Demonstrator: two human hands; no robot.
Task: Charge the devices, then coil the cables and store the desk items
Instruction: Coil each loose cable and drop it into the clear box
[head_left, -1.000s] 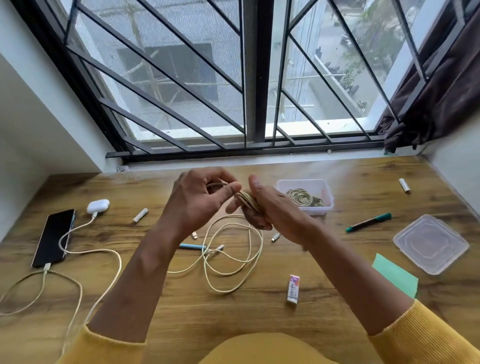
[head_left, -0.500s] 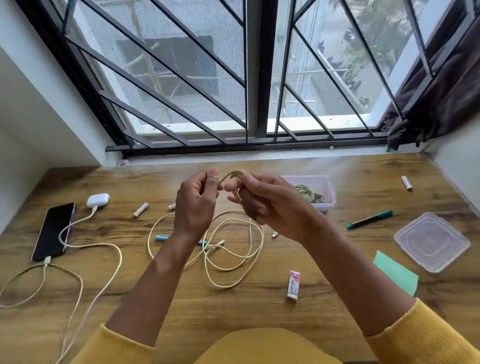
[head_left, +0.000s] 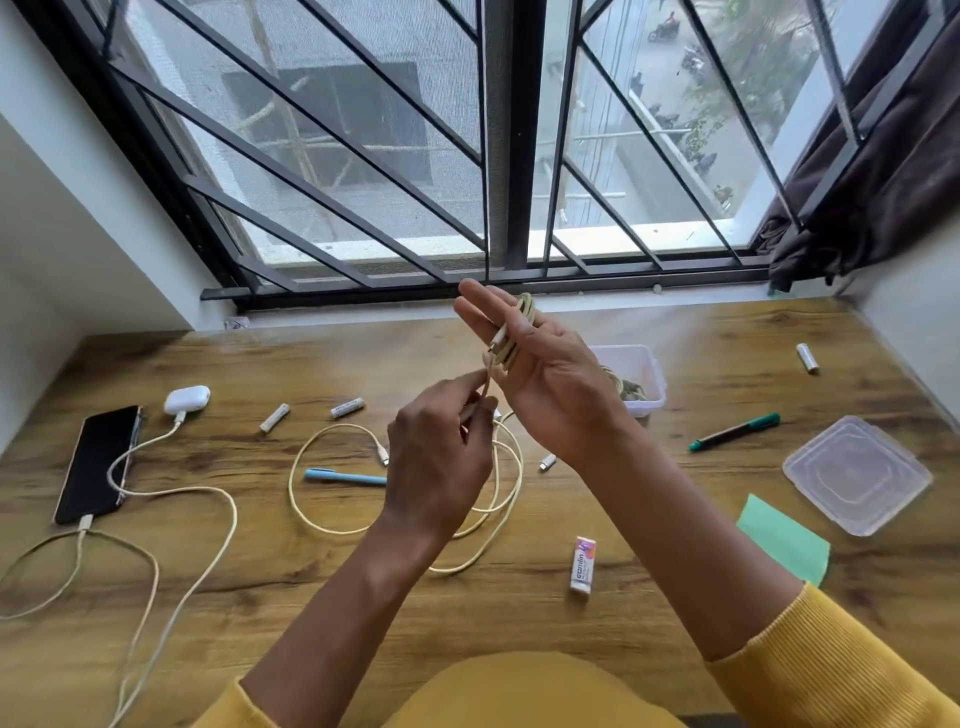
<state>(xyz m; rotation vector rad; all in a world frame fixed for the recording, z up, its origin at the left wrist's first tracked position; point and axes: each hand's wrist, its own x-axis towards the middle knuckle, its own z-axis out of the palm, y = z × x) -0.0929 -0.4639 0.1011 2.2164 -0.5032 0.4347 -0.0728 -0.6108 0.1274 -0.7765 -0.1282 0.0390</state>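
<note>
A cream cable (head_left: 311, 514) lies in loose loops on the wooden desk (head_left: 467, 613). Part of it is wound in a small coil (head_left: 511, 332) around the raised fingers of my right hand (head_left: 550, 384), thumb pressing it. My left hand (head_left: 441, 457) sits just below and pinches the strand that runs down from the coil. At the far left a black phone (head_left: 98, 462) and a white earbud case (head_left: 187, 399) each have a cream cable plugged in. A clear box (head_left: 647, 374) holding rubber bands stands behind my right hand, partly hidden.
Two batteries (head_left: 311, 413) lie left of centre, another (head_left: 807, 357) at the far right. A blue pen (head_left: 343, 475), a green marker (head_left: 735, 431), an eraser (head_left: 583, 564), a clear lid (head_left: 857, 473) and a green sticky pad (head_left: 784, 540) are scattered around. Window bars rise behind the desk.
My right hand has lifted and opened its fingers upright with the coil around them. My left hand dropped lower along the strand, and the loose loops shifted.
</note>
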